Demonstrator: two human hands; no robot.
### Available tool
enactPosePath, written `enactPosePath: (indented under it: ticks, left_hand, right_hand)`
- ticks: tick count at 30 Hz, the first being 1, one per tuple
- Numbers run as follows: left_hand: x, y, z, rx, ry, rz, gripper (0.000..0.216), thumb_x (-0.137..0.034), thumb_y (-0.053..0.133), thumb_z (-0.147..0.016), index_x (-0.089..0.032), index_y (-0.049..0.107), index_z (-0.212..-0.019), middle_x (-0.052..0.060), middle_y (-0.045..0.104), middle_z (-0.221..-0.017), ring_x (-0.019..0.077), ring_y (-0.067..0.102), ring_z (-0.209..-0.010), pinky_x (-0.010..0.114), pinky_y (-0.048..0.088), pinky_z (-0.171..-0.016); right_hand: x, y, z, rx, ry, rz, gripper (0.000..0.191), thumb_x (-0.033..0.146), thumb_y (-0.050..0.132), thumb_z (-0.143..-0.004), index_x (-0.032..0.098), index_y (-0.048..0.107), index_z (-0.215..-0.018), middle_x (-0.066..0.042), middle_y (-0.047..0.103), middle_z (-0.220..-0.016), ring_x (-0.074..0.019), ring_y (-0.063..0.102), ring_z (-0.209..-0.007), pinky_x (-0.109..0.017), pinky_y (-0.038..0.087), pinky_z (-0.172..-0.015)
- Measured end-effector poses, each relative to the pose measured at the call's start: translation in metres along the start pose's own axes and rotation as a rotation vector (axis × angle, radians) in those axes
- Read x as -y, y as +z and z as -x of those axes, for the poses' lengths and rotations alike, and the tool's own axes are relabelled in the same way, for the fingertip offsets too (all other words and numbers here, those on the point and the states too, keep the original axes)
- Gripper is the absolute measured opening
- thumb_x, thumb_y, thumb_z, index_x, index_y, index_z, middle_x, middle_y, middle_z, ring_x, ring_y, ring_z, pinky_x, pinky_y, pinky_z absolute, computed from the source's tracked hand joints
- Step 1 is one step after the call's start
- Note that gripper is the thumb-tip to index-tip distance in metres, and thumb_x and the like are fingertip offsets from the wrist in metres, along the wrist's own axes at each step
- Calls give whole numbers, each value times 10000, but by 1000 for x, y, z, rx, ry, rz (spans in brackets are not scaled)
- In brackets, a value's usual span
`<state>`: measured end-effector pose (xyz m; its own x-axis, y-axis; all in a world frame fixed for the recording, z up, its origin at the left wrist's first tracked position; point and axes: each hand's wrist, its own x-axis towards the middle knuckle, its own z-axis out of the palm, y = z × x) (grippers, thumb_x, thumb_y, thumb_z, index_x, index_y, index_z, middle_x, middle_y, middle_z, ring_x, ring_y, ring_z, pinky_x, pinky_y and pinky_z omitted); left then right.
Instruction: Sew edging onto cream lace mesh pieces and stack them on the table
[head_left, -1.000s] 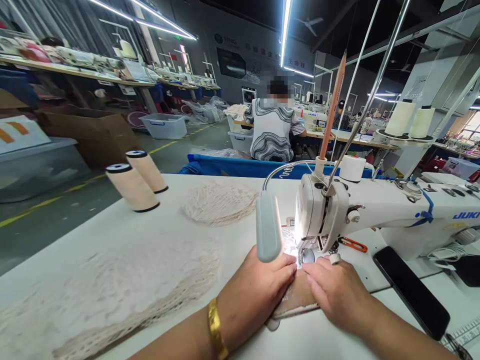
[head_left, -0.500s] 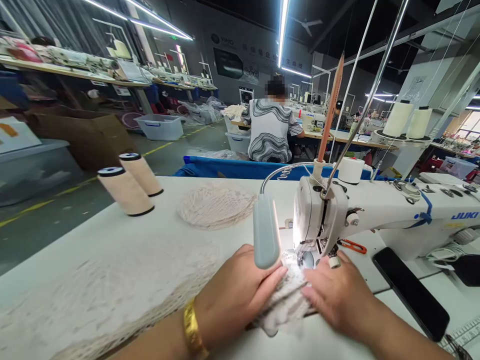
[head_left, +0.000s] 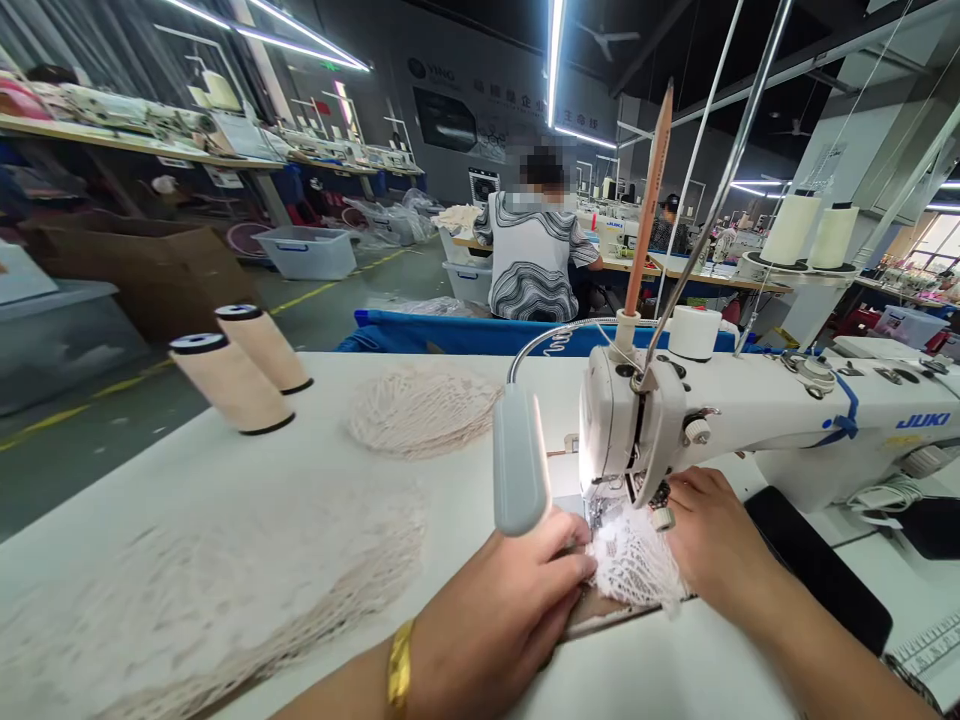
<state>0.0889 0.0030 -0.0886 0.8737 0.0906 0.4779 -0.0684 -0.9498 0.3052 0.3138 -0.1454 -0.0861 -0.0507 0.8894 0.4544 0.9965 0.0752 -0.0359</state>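
A white sewing machine (head_left: pixel 750 420) stands on the white table (head_left: pixel 315 480). Under its needle lies a bunched piece of cream net fabric (head_left: pixel 634 565) on a brown piece. My left hand (head_left: pixel 502 610), with a gold bangle on the wrist, has its fingers pressed together on the fabric's left edge just below the grey lamp head (head_left: pixel 519 462). My right hand (head_left: pixel 712 540) lies at the fabric's right side, next to the machine's needle area. Its fingertips are hidden behind the fabric and the machine.
Two cream thread cones (head_left: pixel 236 365) lie at the table's far left. A round net piece (head_left: pixel 424 408) lies mid-table and a larger net spread (head_left: pixel 225 590) in front. A black phone (head_left: pixel 817 570) lies to the right. A person in a patterned top (head_left: pixel 532 262) sits beyond.
The net fabric was pulled up over the brown piece and now bunches under the needle. My right hand moved up and right beside the machine; my left hand stayed on the fabric's left edge.
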Motion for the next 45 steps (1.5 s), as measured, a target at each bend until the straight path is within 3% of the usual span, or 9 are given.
enactPosePath:
  ticks: [3, 7, 19, 33, 39, 45]
  left_hand:
    - [-9, -3, -4, 15, 30, 3, 293, -104, 421, -1043, -210, 674, -940, 77, 743, -1067, 257, 673, -939, 388, 542, -768]
    - [-10, -6, -6, -11, 81, 1, 276, -98, 428, -1072, -212, 669, -1004, 51, 781, -1038, 240, 700, -931, 384, 556, -809]
    - [-8, -6, -4, -16, 61, -45, 246, -129, 451, -1071, -220, 669, -1002, 40, 796, -1033, 253, 718, -906, 397, 543, -764]
    - [-8, -4, -5, -47, 82, -84, 328, -80, 436, -1053, -212, 736, -1055, 37, 811, -991, 259, 715, -884, 424, 548, -786]
    - [-8, -2, -7, -82, 108, -89, 334, -83, 414, -1071, -206, 688, -926, 44, 792, -921, 246, 705, -861, 401, 541, -775]
    - [-4, -3, -6, -73, 81, -69, 281, -103, 439, -1081, -210, 678, -978, 42, 811, -1013, 253, 724, -900, 424, 545, -814]
  right_hand:
    - [5, -3, 1, -27, -96, -87, 253, -2, 577, -880, 208, 693, -961, -86, 714, -943, -275, 622, -966, -398, 496, -862]
    - [24, -1, 3, 113, -201, -192, 255, 22, 593, -884, 219, 665, -1029, -67, 735, -1026, -261, 634, -973, -373, 492, -844]
    - [25, 2, 3, 133, -157, -205, 245, 37, 603, -948, 236, 672, -1074, -57, 754, -1066, -257, 637, -989, -375, 484, -879]
    - [22, 8, -1, 87, -89, -192, 282, -19, 567, -852, 202, 662, -999, -81, 758, -1124, -264, 616, -954, -373, 479, -809]
    - [23, 8, 2, 92, -182, -211, 316, 1, 614, -897, 227, 686, -1106, -65, 768, -1110, -261, 641, -1009, -375, 497, -856]
    - [24, 9, 1, 56, -175, -232, 308, -4, 579, -913, 228, 683, -1086, -68, 774, -1073, -269, 646, -1002, -383, 501, -840]
